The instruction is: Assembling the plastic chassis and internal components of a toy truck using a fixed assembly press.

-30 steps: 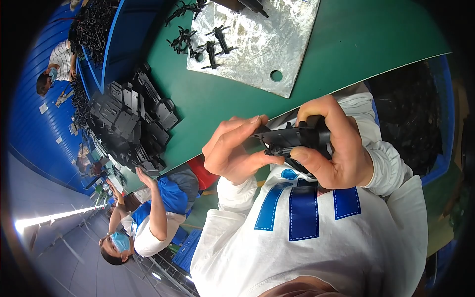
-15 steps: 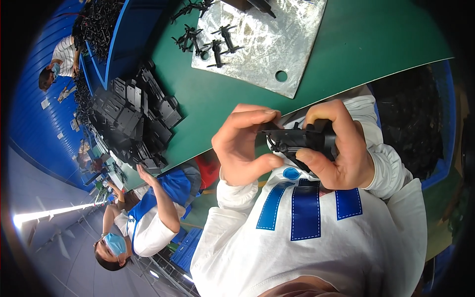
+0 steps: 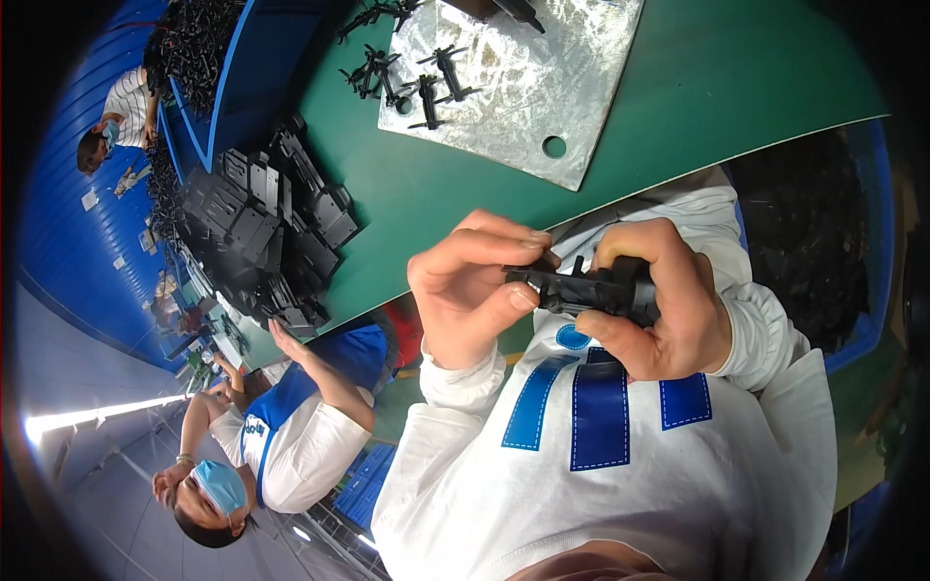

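Gripping a black plastic part (image 3: 593, 289) between them, both hands hover in front of the person's chest, just below the near edge of the green bench (image 3: 678, 107). The part is matte black, long and narrow, with small pegs or tabs standing up along its top; its finer shape is hard to make out. The left hand (image 3: 470, 286) pinches its left end between thumb and bent fingers. The right hand (image 3: 659, 300) wraps around its right end, fingers curled over the top and thumb pressed underneath, so that end is hidden.

On the bench lies a silvery metal sheet (image 3: 528, 87) with a round hole, its far edge cut off by the frame. Several small black clips (image 3: 426, 82) rest on it and beside it. A heap of black flat parts (image 3: 262, 232) sits on the bench's left end. A blue bin (image 3: 823, 242) at the right holds dark pieces too shadowed to tell apart. A co-worker (image 3: 281, 426) in white and blue sits at lower left.
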A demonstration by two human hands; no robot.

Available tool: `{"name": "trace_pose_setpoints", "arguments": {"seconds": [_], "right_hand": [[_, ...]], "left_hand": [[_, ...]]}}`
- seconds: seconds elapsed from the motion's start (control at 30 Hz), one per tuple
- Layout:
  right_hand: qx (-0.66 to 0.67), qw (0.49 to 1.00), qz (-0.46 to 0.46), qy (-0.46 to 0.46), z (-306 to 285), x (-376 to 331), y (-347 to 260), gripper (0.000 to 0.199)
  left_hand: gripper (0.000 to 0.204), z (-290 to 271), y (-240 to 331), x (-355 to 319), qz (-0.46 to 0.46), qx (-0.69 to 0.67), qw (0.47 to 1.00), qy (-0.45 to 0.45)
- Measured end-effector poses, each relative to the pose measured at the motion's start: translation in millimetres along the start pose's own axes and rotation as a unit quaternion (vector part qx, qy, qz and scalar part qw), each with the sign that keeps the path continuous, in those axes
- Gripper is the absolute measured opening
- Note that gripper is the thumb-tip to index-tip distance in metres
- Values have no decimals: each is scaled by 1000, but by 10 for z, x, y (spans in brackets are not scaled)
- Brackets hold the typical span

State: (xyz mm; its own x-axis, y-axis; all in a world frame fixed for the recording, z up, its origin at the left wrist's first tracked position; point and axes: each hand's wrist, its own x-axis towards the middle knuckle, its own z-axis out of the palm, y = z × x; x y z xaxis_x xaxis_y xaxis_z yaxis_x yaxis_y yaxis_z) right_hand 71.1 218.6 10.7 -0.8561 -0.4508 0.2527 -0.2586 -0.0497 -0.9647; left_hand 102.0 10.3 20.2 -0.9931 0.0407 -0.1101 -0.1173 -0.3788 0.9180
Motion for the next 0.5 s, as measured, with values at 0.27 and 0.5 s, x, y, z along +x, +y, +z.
{"name": "trace_pose_setpoints", "arguments": {"seconds": [0.27,0.5], "right_hand": [[-12,999,-30,-8,17,-34,10,51],[11,1000,-7,0,-51,30,44,46]], "left_hand": [[26,-103,-22,37,-8,-46,998,-52],[32,45,-22,-12,15,36,999,9]]}}
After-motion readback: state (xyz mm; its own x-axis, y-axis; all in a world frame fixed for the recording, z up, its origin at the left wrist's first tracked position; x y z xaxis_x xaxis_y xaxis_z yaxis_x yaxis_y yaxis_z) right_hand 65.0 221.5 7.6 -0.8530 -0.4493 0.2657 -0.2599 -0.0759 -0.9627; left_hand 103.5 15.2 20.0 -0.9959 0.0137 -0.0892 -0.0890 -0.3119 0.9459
